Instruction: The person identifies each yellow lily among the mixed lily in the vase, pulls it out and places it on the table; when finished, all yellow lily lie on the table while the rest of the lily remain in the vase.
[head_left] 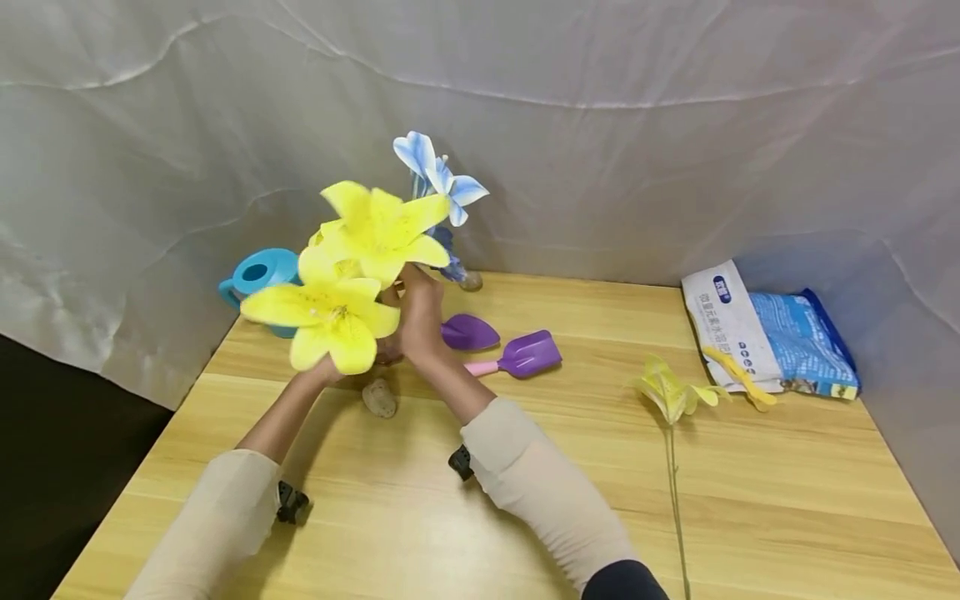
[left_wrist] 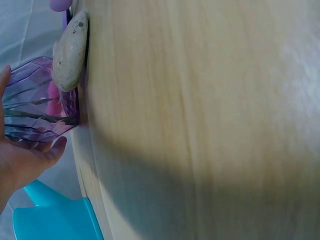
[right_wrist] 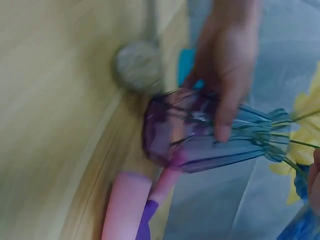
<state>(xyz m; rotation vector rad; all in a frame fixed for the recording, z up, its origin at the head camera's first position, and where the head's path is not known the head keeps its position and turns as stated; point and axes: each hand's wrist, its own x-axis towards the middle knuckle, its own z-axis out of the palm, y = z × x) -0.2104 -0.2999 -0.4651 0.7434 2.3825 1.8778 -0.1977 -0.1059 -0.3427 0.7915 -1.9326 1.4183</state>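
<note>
My left hand (left_wrist: 25,162) holds a clear purple-tinted vase (left_wrist: 37,102) round its side; in the right wrist view the same vase (right_wrist: 200,132) has green stems running out of its narrow neck. Large yellow lilies (head_left: 337,321) top those stems and hide most of the left hand and the vase in the head view. Behind them rise blue-and-white flowers (head_left: 442,179). My right hand (head_left: 422,317) is up among the blooms, above the vase neck, its fingers curled at the stems and partly hidden by petals.
A blue watering can (head_left: 273,271) stands at the left. Beside the hands lie a stone (head_left: 380,398), a purple trowel (head_left: 468,332) and a purple spade (head_left: 531,354). A pale yellow lily (head_left: 671,396), a yellow tool (head_left: 738,377) and a blue-and-white bag (head_left: 772,333) are at the right.
</note>
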